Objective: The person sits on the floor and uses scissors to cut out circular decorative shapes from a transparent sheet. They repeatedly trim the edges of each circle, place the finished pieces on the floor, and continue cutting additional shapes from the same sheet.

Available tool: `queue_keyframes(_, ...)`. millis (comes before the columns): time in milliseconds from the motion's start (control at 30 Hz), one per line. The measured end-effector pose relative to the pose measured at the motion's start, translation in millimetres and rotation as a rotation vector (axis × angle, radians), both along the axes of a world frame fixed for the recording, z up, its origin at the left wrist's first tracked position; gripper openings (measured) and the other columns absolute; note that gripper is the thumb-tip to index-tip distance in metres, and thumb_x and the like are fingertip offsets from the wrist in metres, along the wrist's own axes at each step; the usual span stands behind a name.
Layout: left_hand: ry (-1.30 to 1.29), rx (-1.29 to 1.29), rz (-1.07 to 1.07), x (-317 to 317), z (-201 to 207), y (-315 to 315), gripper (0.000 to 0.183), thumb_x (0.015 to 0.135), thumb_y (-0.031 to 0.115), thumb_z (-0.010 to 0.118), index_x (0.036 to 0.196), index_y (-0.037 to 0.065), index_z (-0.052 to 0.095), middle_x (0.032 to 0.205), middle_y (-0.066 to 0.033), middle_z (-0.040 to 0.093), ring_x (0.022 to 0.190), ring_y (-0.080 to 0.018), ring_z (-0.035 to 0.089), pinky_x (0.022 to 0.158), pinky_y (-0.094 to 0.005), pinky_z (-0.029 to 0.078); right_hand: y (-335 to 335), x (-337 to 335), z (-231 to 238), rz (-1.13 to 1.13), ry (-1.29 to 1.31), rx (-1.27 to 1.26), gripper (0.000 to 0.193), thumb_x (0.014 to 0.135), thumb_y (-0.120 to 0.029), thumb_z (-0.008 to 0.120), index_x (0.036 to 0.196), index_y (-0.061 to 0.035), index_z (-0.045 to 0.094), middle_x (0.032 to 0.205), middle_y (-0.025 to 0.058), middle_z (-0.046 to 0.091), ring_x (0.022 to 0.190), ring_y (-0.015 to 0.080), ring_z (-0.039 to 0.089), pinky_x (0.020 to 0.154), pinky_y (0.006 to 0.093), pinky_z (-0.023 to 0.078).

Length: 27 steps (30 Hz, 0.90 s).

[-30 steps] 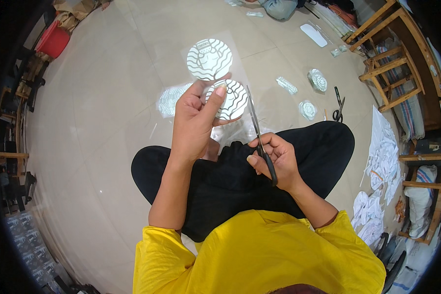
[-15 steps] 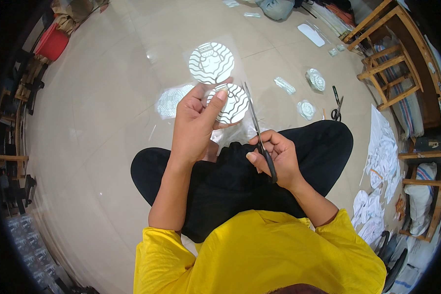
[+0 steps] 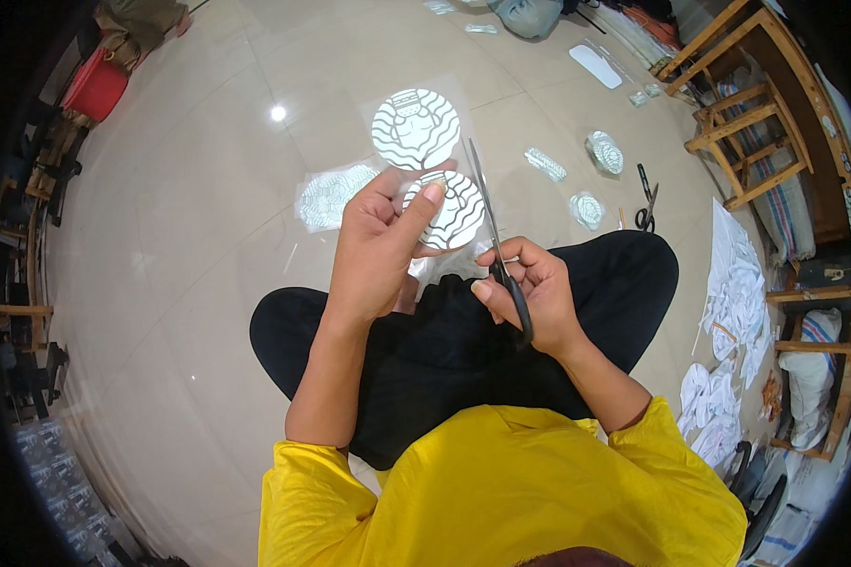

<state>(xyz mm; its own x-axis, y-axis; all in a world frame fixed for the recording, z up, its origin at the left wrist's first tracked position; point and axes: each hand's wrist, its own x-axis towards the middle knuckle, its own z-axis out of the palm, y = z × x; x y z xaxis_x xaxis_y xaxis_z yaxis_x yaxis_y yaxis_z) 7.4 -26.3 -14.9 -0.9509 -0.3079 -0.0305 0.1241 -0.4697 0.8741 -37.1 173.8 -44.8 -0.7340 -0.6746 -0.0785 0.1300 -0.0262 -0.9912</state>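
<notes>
My left hand (image 3: pixel 378 227) pinches a clear plastic sheet carrying two round silvery-white stickers with wavy lines. The upper sticker (image 3: pixel 415 129) stands clear of my fingers, while the thumb lies over the lower sticker (image 3: pixel 454 213). In my right hand (image 3: pixel 534 288) is a pair of scissors (image 3: pixel 497 236) with black handles. Its blades point up along the right edge of the lower sticker, and they look nearly closed. Behind my left hand, a stack of patterned silvery sheets (image 3: pixel 336 197) lies on the floor.
Piles of cut stickers (image 3: pixel 605 153) and a strip of them (image 3: pixel 545 164) lie right of the sheet. Another pair of scissors (image 3: pixel 646 213) rests beyond my right knee. White scraps (image 3: pixel 733 283) and wooden stools (image 3: pixel 752 142) line the right side. A red tub (image 3: pixel 97 85) stands far left.
The sheet with the stickers has tilted and shifted slightly right and down in view. The scissors stay in my right hand, their tips a little further up and left.
</notes>
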Motion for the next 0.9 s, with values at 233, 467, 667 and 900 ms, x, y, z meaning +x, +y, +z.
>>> queue_keyframes(233,-0.016,0.001,-0.012,1.6,1.4,2.6,0.031,0.103,0.011,0.059,0.126,-0.009,0.058,0.116,-0.0128,0.07,0.091,-0.0105,0.07,0.075,-0.0257,0.061,-2.1,-3.9,2.3,-0.026,-0.019,0.026,0.032,0.088,-0.012,0.081,0.111,-0.0008,0.062,0.07,-0.0002,0.067,0.056,0.0019,0.057,0.052,0.0168,0.04)
queue_keyframes(467,-0.029,-0.043,-0.013,3.3,2.4,4.6,0.03,0.103,0.012,0.06,0.126,-0.007,0.062,0.106,-0.0085,0.073,0.088,-0.0084,0.069,0.069,-0.0217,0.055,-6.8,-6.2,0.7,-0.041,-0.001,-0.026,0.029,0.088,-0.009,0.08,0.109,-0.0009,0.062,0.072,0.0013,0.068,0.057,0.0032,0.058,0.053,0.0166,0.041)
queue_keyframes(667,-0.036,-0.09,-0.031,4.8,0.5,4.4,0.03,0.102,0.013,0.062,0.125,-0.006,0.064,0.103,-0.0077,0.074,0.086,-0.0083,0.069,0.072,-0.0224,0.054,-7.2,-9.6,4.4,-0.055,-0.022,0.0,0.028,0.088,-0.008,0.079,0.109,-0.0012,0.062,0.075,0.0024,0.069,0.059,0.0036,0.059,0.053,0.0171,0.042)
queue_keyframes(900,-0.048,-0.093,-0.082,6.6,4.9,4.3,0.03,0.102,0.013,0.061,0.125,-0.007,0.062,0.102,-0.0105,0.074,0.078,-0.0107,0.071,0.066,-0.0218,0.058,-9.6,-11.2,8.0,-0.071,-0.016,-0.001,0.029,0.087,-0.005,0.078,0.11,-0.001,0.061,0.076,0.003,0.069,0.06,0.0038,0.059,0.054,0.0175,0.043)
